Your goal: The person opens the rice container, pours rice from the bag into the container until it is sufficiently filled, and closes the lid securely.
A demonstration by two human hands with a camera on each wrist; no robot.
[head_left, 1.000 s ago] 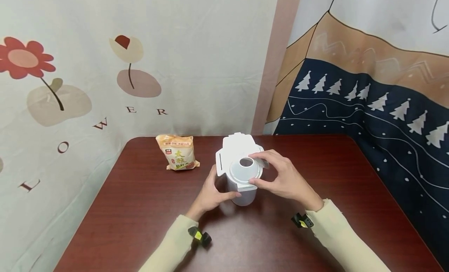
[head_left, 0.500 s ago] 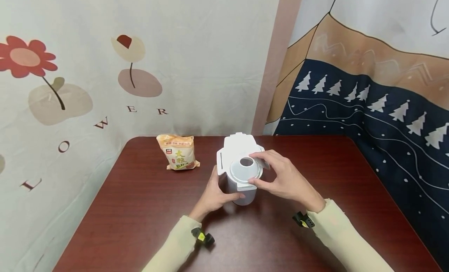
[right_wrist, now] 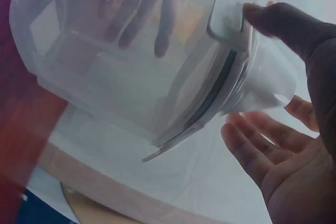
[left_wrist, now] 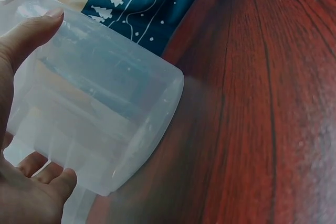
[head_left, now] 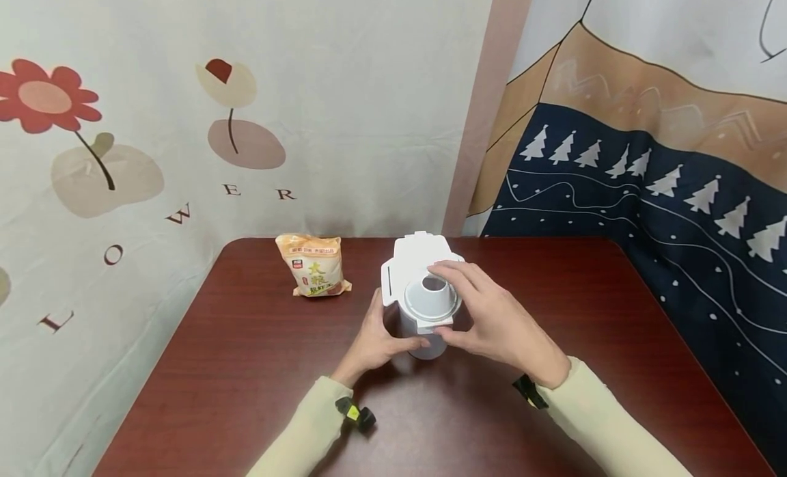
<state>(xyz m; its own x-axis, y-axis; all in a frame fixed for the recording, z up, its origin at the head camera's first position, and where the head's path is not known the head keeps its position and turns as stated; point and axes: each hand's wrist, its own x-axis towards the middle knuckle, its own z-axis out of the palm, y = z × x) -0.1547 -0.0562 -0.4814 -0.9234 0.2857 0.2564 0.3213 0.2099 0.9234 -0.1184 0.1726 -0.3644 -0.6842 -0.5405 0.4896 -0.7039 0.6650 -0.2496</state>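
A translucent plastic storage container (head_left: 428, 348) stands upright on the table, its white lid (head_left: 421, 250) on top. My left hand (head_left: 367, 342) grips the container body, thumb in front and fingers round the far side; they show through the wall in the right wrist view. On the lid sits a frosted cup-shaped cap (head_left: 424, 305) with a round opening. My right hand (head_left: 494, 316) spans this cap with fingers spread. Its thumb presses at a slotted side latch (right_wrist: 229, 20) of the lid, while the other fingers curve loosely behind the cap.
A sealed cream and orange food bag (head_left: 316, 270) stands at the back left of the dark red-brown table (head_left: 246, 368). A printed curtain (head_left: 369, 108) hangs close behind the table's back edge and along its right side.
My right thumb has slid slightly down to the front latch and the fingers have lifted and opened wider over the cap. The left hand still holds the container in place.
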